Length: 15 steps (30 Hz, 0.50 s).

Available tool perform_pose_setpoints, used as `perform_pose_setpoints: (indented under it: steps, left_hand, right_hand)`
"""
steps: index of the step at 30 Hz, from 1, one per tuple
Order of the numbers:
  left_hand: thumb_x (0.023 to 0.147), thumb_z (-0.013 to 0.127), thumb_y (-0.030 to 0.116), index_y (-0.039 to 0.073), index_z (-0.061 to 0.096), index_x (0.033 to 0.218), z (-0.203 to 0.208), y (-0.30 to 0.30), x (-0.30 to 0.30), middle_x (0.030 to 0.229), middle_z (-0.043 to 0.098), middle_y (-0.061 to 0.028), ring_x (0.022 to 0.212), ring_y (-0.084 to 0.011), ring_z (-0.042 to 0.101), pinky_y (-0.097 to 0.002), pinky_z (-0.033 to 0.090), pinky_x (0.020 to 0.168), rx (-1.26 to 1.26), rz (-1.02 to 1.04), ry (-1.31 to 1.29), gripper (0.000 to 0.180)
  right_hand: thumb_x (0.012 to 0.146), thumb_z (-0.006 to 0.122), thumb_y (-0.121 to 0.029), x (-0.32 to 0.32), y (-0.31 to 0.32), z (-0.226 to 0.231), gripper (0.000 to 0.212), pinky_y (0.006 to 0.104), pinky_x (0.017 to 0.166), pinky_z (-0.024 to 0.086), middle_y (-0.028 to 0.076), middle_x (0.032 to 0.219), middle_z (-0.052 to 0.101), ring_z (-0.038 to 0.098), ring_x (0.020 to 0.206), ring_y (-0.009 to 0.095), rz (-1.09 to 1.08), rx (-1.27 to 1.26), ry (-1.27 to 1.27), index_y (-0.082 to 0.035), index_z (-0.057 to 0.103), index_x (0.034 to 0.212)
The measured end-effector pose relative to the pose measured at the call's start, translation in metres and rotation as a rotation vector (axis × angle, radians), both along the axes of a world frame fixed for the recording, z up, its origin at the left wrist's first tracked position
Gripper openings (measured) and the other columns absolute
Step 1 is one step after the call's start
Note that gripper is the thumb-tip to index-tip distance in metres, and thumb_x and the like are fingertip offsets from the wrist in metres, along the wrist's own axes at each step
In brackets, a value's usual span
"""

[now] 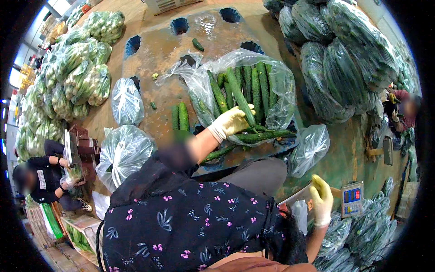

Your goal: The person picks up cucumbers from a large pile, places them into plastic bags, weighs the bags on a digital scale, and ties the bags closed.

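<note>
The cucumbers [247, 90] are long, dark green and bumpy-skinned. They lie side by side in a crinkled clear plastic bag [283, 86] whose mouth sags open toward the person, on a wet, rust-brown table [158, 54] pierced with round blue-rimmed holes. The left hand [233, 120], in a cream rubber glove with a ribbed cuff, rests at the bag's mouth with its fingers curled around one cucumber. More cucumbers spill out just below it, and two short ones [180, 117] stand loose beside the bag.

The right hand [321, 199], in a yellowish rubber glove, is well apart from the bag. Its fingers are straight and held together against the edge of a flat tan panel [299, 196]; whether the thumb grips the panel cannot be told. Just beside this hand sits a small grey scale display [352, 199] with blue keys.

Puffy, knotted clear bags [124, 152] sit at the table's left edge. Bulging sacks of cucumbers [344, 63] are heaped at upper right, and bags of paler greens [81, 77] at upper left. A person in black [43, 179] crouches at far left.
</note>
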<state>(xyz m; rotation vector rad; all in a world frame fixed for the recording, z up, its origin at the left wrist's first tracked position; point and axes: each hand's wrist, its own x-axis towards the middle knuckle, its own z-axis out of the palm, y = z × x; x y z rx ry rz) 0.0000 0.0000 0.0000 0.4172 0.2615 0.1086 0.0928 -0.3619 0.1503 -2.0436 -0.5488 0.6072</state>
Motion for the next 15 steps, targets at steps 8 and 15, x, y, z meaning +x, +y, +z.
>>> perform_pose_setpoints:
  steps: [8,15]
  left_hand:
    - [0.082,0.062,0.014,0.002,0.045,0.124,0.068,-0.071,0.022,0.110,0.057,-0.0072,0.104,-0.0156,0.053,-0.0322,0.041,0.093,0.371,-0.116,-0.069,0.047]
    - [0.077,0.062,0.027,0.010,0.050,0.124,0.037,0.011,0.057,0.107,0.061,-0.0191,0.108,-0.0318,0.053,-0.0406,0.039,0.096,1.830,-0.191,0.622,0.051]
  right_hand:
    - [0.082,0.064,-0.006,0.003,0.142,-0.010,0.049,0.0242,0.075,0.047,0.008,0.104,0.060,0.058,0.087,0.012,0.139,0.235,0.326,-0.001,0.046,0.128]
    - [0.089,0.049,-0.014,0.018,0.114,0.015,0.033,0.0169,0.041,0.029,0.003,0.068,0.057,0.038,0.045,0.003,-0.040,0.294,0.570,-0.002,0.053,0.119]
